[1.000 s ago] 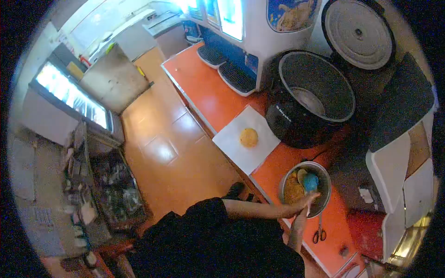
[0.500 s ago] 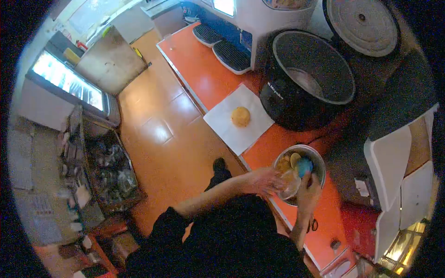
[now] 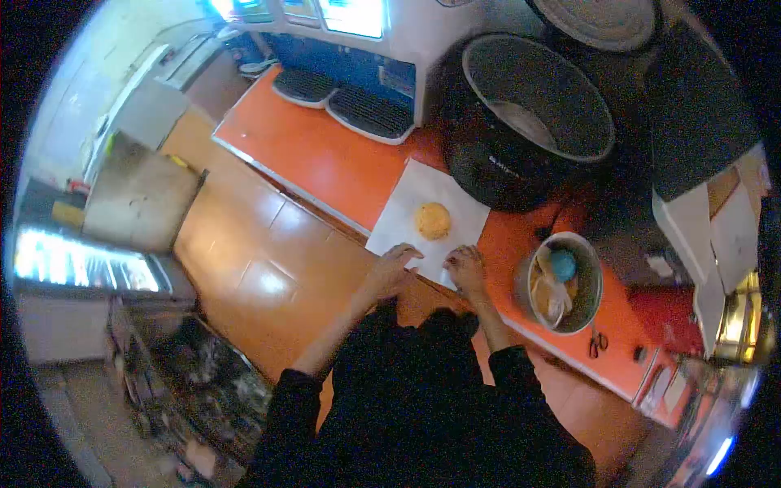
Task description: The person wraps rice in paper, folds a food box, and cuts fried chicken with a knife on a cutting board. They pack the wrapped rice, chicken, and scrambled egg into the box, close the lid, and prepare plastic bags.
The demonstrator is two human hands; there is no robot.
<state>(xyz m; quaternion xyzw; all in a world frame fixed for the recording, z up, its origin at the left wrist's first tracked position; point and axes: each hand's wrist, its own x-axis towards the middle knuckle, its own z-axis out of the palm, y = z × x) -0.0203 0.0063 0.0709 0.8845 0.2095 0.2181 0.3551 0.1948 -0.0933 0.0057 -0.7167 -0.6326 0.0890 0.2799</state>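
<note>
A round, golden-yellow patty-like piece of food (image 3: 433,220) lies on a square sheet of white paper (image 3: 402,213) on the orange counter. My left hand (image 3: 394,270) is at the near edge of the paper, with its fingers bent over it and the thumb lower down. At the near right corner, my right hand (image 3: 466,268) has its fingers curled against the sheet. Neither hand touches the food. To the right stands a metal pot (image 3: 591,302) holding a blue item (image 3: 562,265) and clear plastic (image 3: 555,297).
A large black cooker pot (image 3: 480,154) stands open behind the paper, its round lid (image 3: 602,20) raised. Two black-topped drip trays (image 3: 370,114) sit farther left on the counter (image 3: 325,167). Scissors handles (image 3: 599,345) show near the metal pot. Cluttered shelving (image 3: 199,366) is at left.
Both hands have left the metal pot and moved left to the near edge of the paper. The blue item stays behind in the pot. My view has shifted.
</note>
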